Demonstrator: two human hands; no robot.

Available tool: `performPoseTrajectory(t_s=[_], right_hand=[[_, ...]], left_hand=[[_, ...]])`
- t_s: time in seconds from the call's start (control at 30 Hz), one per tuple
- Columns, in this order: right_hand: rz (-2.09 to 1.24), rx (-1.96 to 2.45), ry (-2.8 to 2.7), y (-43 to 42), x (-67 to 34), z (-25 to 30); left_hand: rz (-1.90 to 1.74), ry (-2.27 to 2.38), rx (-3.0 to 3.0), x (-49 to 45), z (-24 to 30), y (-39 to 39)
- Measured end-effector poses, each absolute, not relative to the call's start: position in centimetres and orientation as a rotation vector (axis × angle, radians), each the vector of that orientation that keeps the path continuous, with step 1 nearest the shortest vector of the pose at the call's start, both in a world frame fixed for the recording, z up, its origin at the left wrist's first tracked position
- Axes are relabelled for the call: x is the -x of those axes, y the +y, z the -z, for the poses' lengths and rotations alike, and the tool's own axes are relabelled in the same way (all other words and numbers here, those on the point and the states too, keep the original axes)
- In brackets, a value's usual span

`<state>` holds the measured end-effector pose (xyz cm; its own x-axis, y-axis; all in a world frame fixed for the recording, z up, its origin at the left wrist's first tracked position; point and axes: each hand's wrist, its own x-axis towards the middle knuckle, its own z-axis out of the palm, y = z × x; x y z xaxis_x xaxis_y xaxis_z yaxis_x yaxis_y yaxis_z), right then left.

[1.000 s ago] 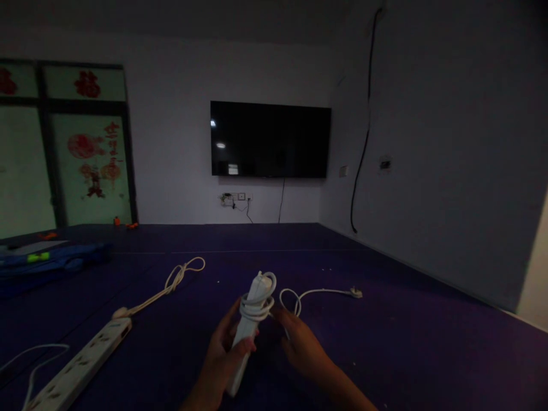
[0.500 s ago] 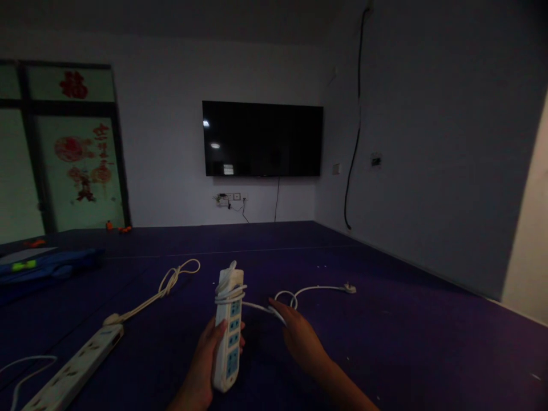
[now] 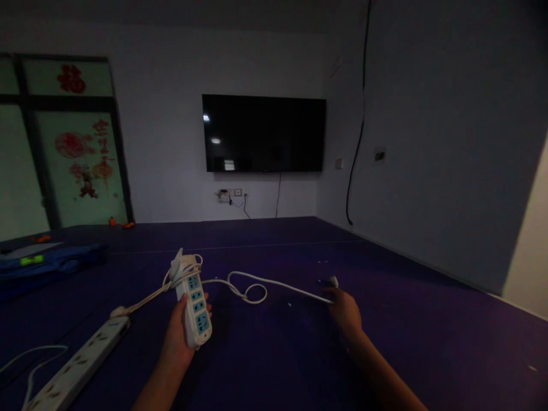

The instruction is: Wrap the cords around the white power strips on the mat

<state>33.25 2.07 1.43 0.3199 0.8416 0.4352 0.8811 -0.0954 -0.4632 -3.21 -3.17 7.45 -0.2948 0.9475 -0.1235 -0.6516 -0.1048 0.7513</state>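
My left hand [image 3: 182,328] grips a white power strip [image 3: 191,308] with blue socket faces, tilted with its far end up. White cord [image 3: 274,281] is wound around that far end, and a loose length with a small loop runs right across the purple surface. At its other end, my right hand [image 3: 343,311] is closed on the cord close to the plug [image 3: 334,281], which sticks out beyond the fingers. A second, longer white power strip [image 3: 81,359] lies at the lower left, its own bundled cord [image 3: 149,297] passing behind the held strip.
A purple mat surface [image 3: 274,365] spreads to the walls. Blue folded cloth [image 3: 64,260] lies at the left, with small orange objects [image 3: 127,225] near the door [image 3: 81,160]. A television [image 3: 263,134] hangs on the far wall, and a black cable [image 3: 357,154] hangs at the right.
My left hand has moved left and slightly up with the power strip. My right hand has gone from mid-cord rightward to the plug end, and the loose cord is stretched longer.
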Motion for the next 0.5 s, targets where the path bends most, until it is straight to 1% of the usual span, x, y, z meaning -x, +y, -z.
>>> performPoseTrajectory(t_s=[0.13,0.3,0.5], right_hand=[[0.114,1.868,-1.682,2.0,-32.2,-1.7],[0.191,1.534,-2.046,0.5,-28.1,-3.4],[0.003,1.173,-2.053,-1.7,-23.3,-3.9]], left_hand=[[-1.619,0.858,-0.506,2.5,-7.1,-3.5],[-1.465,0.836,-0.579,2.2,-6.3,-3.7],[-1.336,0.745,-0.759,1.1,-5.7,-4.6]])
